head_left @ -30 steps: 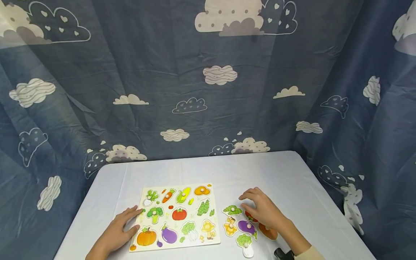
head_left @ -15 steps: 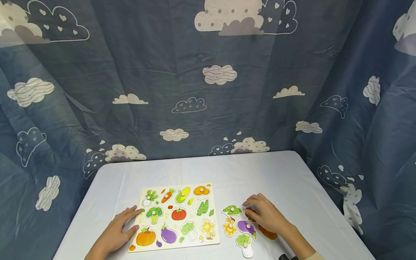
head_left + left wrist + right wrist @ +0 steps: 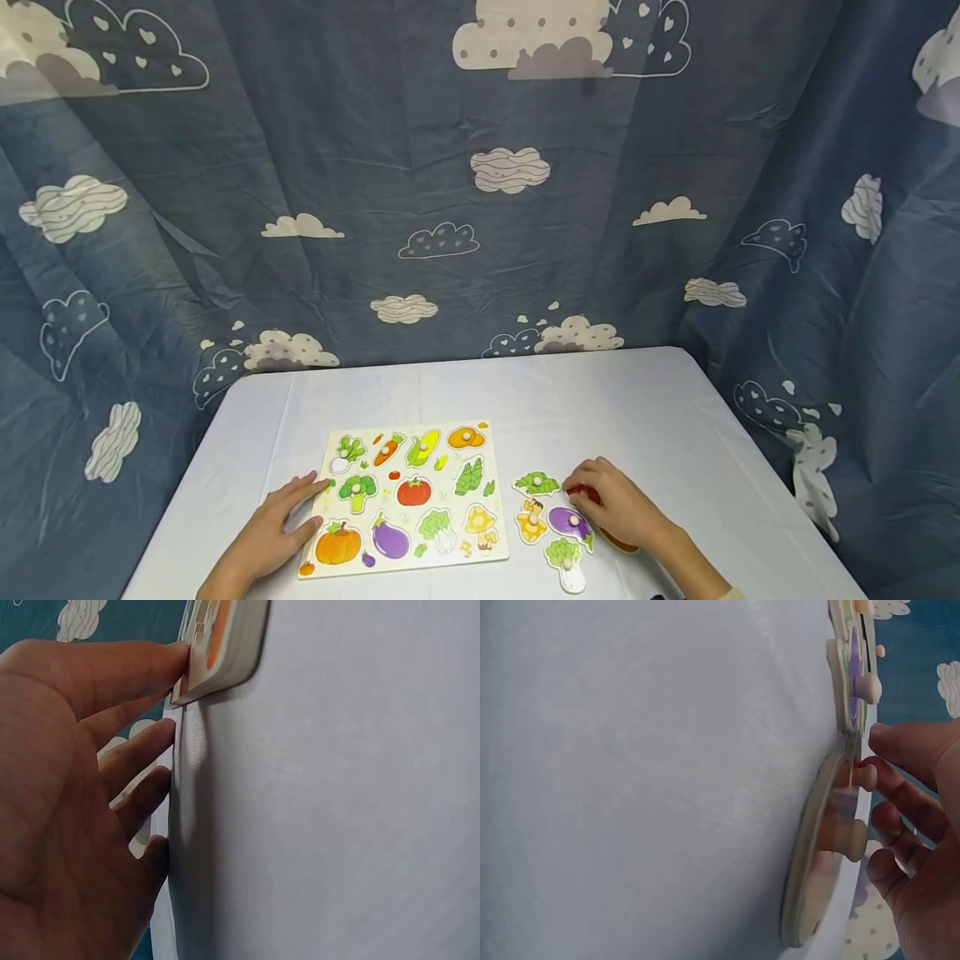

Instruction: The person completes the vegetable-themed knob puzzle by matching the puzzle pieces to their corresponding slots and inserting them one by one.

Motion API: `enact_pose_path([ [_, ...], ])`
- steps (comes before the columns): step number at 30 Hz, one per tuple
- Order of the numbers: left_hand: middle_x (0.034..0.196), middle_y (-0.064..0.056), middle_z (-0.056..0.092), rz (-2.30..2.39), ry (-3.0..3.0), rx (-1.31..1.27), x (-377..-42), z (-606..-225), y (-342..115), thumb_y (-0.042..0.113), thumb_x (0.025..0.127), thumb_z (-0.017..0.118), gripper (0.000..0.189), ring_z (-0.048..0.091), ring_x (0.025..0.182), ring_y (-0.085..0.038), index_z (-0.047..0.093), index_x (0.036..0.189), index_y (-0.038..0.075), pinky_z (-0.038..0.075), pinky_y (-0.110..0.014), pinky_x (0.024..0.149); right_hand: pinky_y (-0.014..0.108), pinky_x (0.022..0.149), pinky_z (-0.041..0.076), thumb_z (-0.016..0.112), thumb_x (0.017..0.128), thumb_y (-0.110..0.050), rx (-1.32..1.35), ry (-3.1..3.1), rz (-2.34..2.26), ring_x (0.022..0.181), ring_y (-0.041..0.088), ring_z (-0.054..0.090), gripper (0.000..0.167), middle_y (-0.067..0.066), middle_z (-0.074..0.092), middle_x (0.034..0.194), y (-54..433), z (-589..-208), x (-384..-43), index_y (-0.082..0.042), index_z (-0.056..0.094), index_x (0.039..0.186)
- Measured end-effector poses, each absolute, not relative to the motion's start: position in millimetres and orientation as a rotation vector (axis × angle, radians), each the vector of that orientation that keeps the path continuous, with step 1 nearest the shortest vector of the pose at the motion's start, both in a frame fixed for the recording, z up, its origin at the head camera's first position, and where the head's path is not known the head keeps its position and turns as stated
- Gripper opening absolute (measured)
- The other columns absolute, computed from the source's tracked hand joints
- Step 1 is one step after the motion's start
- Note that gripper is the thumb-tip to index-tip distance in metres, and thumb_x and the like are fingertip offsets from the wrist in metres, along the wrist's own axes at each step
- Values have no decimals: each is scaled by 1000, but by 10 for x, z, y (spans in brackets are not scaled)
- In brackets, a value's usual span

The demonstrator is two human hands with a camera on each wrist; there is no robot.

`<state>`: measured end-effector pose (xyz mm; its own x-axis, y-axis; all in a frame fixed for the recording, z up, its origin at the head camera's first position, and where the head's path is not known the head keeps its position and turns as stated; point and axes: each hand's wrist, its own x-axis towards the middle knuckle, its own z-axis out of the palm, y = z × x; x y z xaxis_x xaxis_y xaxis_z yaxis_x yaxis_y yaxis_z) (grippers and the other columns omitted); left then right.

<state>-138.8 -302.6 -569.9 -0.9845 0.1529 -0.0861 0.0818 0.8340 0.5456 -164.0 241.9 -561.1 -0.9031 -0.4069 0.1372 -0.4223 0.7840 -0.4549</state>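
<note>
My left hand [image 3: 264, 532] rests against the left edge of a white vegetable puzzle board [image 3: 420, 564], fingers extended. In the left wrist view, the thumb touches the board's corner [image 3: 225, 664]. My right hand [image 3: 618, 504] is bent over a tomato puzzle piece [image 3: 588, 494], mostly hidden beneath it. In the right wrist view, thumb and index finger stand apart close to a wooden knob [image 3: 866, 778]; no pinch shows. Beneath that hand lies a brown oval piece [image 3: 621, 543]. Nearby are the eggplant piece [image 3: 566, 522], mushroom piece [image 3: 529, 527], green pea-like piece [image 3: 536, 483] and cabbage piece [image 3: 566, 567].
White cloth covers the table [image 3: 420, 392], with a dark blue cloud-print curtain [image 3: 360, 183] behind and at both sides. Knobbed pieces fill several board places, including a broccoli piece [image 3: 357, 493] and a corn piece [image 3: 423, 448].
My right hand has come down and slightly nearer me, its fingers drawing in over the tomato piece. My left hand and the board have stayed in place.
</note>
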Motion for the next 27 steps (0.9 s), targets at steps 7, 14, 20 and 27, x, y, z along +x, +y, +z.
enact_pose_path([
  [7,162,-13,43,845,2878,180,-1369,-5688,-3014,40,96,69,56,33,150,-50,57,148,25,28,-79,113,22,74,52,75,93,-13,721,-2922,780,89,4,51,13,-8,69,106,2433,-5645,-1621,-18,78,104],
  [14,163,-14,43,866,2889,183,-1400,-5679,-3002,39,96,70,56,32,151,-50,57,148,24,24,-78,115,22,71,50,76,92,-11,711,-2902,761,86,4,51,13,-9,69,100,2446,-5610,-1679,-19,78,102],
  [20,163,-14,42,864,2876,161,-1402,-5680,-3003,40,95,70,57,31,151,-49,56,149,24,22,-78,117,25,74,54,77,92,-12,673,-2927,740,90,6,53,11,-9,69,102,2475,-5576,-1664,-19,78,100],
  [27,163,-15,42,858,2870,156,-1384,-5672,-2997,40,96,70,57,31,151,-50,56,149,23,20,-76,118,26,80,58,76,91,-8,609,-3016,707,93,7,55,17,-11,67,103,2538,-5562,-1635,-23,76,99],
])
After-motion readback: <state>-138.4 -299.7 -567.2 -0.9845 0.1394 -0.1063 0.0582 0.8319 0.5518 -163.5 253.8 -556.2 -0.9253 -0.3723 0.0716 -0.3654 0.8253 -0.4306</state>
